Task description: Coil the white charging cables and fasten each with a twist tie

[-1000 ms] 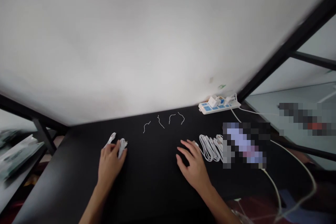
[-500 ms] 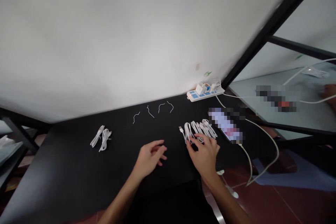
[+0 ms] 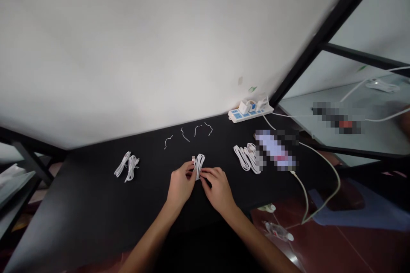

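A coiled white USB cable (image 3: 199,165) is between my hands near the middle of the black table (image 3: 96,204). My left hand (image 3: 182,182) pinches its left side, close to the plug. The fingers of my right hand (image 3: 218,187) close on its lower right side. More coiled white cables (image 3: 245,158) lie side by side to the right, apart from my hands. Two bundled white cables (image 3: 127,166) rest on the left of the table, with ties around their middles. Several short white twist ties (image 3: 185,135) lie spread out near the wall.
A white power strip (image 3: 251,111) with chargers plugged in stands against the wall. A phone (image 3: 275,149), partly blurred, lies at the right with a charging cable (image 3: 336,179) hanging over the table's edge. A plastic bottle (image 3: 278,231) lies on the floor.
My right hand has carried one coiled cable leftward from the row to the middle. My left hand, free before, now grips it too.
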Demonstrator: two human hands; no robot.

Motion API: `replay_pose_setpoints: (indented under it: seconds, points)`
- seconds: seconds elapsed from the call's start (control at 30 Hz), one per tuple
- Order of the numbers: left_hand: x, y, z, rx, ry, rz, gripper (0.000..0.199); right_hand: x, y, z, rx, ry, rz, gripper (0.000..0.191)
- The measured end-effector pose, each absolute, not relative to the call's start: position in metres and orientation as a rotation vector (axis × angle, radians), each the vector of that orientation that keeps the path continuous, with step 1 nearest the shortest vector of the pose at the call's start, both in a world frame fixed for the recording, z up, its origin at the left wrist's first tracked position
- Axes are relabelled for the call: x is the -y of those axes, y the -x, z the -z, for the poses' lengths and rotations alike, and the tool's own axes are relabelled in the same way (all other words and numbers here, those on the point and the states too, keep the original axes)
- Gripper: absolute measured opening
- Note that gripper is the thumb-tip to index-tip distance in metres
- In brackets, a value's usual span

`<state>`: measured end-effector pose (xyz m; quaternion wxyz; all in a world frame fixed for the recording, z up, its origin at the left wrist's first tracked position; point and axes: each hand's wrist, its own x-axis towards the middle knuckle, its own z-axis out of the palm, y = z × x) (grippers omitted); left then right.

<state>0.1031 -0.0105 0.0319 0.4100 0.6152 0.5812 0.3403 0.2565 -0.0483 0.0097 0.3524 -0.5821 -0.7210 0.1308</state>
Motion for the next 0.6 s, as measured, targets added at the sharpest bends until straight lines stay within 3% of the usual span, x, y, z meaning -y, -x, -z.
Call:
replay_pose_setpoints:
  seconds: [0.2, 0.37, 0.6]
  points:
    - [-0.001, -0.083, -0.021, -1.5, -1.231, -0.851, 0.048, 0.029, -0.245, -0.018, 1.853, 1.42, -0.583, 0.023]
    - [-0.012, -0.079, -0.023, -1.478, -1.017, -0.818, 0.054, 0.01, -0.238, -0.02, 1.522, 1.477, -0.973, 0.022]
    - [-0.016, -0.07, -0.031, -1.385, -0.932, -0.78, 0.068, -0.019, -0.231, -0.023, 1.234, 1.541, -1.411, 0.041]
